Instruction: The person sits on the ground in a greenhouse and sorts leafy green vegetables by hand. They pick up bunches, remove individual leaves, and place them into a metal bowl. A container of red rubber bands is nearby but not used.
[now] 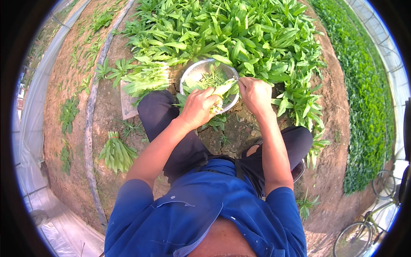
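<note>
My left hand [198, 107] is closed around a small bunch of leafy greens [217, 104], its cut stem ends showing below the fingers. To its right, my right hand [256, 93] has its fingers pinched together at the tip of a leaf from the bunch; whether it holds anything else is hidden. Under both hands stands a round metal basin [196, 65] with loose green leaves [212, 77] inside. Left of the basin lies a pile of cut leafy greens [149, 76], stems pointing right, beside a flat pale board [127, 104].
A dense bed of leafy plants [231, 29] grows beyond the basin. A tied bunch of greens [118, 152] lies on the soil at left, near a long hose-like strip [90, 128]. Plastic sheeting [35, 122] borders the far left. A bicycle [361, 231] stands at lower right.
</note>
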The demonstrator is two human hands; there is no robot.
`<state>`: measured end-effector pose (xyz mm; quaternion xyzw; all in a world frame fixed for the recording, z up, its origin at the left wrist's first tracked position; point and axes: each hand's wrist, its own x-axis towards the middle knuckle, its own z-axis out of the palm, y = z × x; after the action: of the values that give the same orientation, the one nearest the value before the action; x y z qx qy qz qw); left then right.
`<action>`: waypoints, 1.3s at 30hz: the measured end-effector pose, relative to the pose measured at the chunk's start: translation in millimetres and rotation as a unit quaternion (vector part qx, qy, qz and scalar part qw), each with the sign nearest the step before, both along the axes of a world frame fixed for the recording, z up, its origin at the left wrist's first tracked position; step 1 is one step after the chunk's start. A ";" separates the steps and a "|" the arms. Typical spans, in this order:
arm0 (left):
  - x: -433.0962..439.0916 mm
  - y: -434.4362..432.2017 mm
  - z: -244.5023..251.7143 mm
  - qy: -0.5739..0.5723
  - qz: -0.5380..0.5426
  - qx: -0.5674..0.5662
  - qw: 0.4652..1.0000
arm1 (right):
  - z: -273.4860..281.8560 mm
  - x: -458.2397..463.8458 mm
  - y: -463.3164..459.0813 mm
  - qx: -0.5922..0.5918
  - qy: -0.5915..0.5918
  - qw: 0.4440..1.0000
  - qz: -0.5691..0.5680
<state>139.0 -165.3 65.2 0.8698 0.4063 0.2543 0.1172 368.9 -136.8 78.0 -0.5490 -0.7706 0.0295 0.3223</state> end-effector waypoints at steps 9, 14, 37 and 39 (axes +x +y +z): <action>-22.6 9.2 14.0 -0.396 -0.039 -0.499 0.770 | -19.7 -4.0 6.7 -0.246 0.407 0.877 0.069; -17.1 5.0 8.1 -0.484 -0.090 -0.559 0.667 | -5.6 -11.8 -10.2 -0.293 0.518 0.759 0.264; 11.3 12.6 -0.8 -0.482 0.037 -0.426 0.764 | -20.9 -18.0 -37.5 -0.201 0.461 0.863 0.057; 6.8 10.9 -0.5 -0.497 0.036 -0.470 0.728 | -24.1 -15.6 -39.2 -0.295 0.538 0.789 0.039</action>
<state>145.8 -154.4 64.6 0.4372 0.3887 0.4306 0.6873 353.3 -175.9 54.0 -0.4822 -0.4475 0.5582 0.5056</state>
